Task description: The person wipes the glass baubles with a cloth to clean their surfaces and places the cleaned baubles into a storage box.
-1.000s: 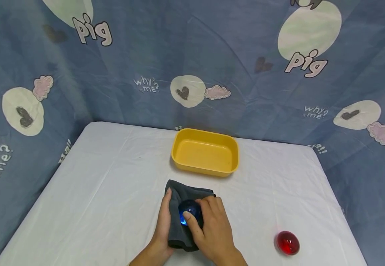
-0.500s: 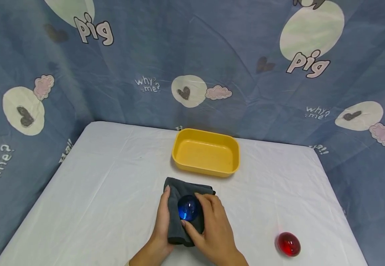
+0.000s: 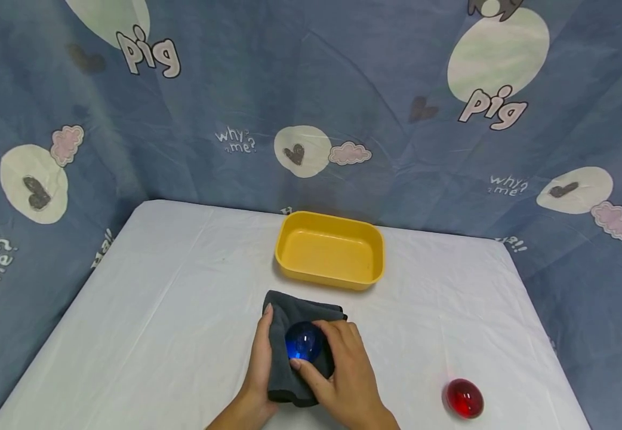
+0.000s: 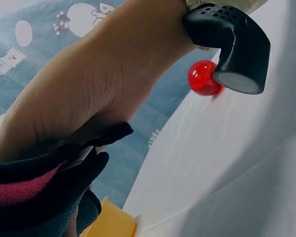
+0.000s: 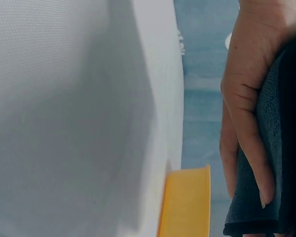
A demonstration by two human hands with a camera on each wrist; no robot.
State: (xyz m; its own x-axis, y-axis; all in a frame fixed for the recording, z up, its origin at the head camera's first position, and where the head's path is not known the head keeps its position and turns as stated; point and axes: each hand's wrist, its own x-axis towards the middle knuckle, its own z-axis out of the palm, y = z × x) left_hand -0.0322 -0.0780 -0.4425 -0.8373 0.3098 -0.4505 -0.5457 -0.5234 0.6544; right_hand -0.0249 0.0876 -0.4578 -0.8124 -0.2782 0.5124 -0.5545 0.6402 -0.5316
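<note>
A dark grey folded cloth (image 3: 288, 379) with black edging lies in my left hand (image 3: 257, 367). The left thumb runs along the cloth's left edge, and the other fingers are hidden beneath it. My right hand (image 3: 351, 373) pinches a clear blue ball (image 3: 304, 341) against the cloth, thumb at its near side and index finger at its far right. In the left wrist view, a pink patch shows on the dark cloth (image 4: 39, 212). Fingers of a hand (image 5: 246, 94) lie along the cloth (image 5: 270, 123) in the right wrist view.
Beyond the hands stands a yellow tray (image 3: 329, 280). A clear red ball (image 3: 464, 398) sits on the white-covered table (image 3: 182, 322) to the right. Blue printed fabric (image 3: 225, 173) hangs behind and at both sides of the table.
The right thumb has slid from the top of the blue ball to its near edge, so more of the ball shows. The left hand still holds the cloth in much the same place.
</note>
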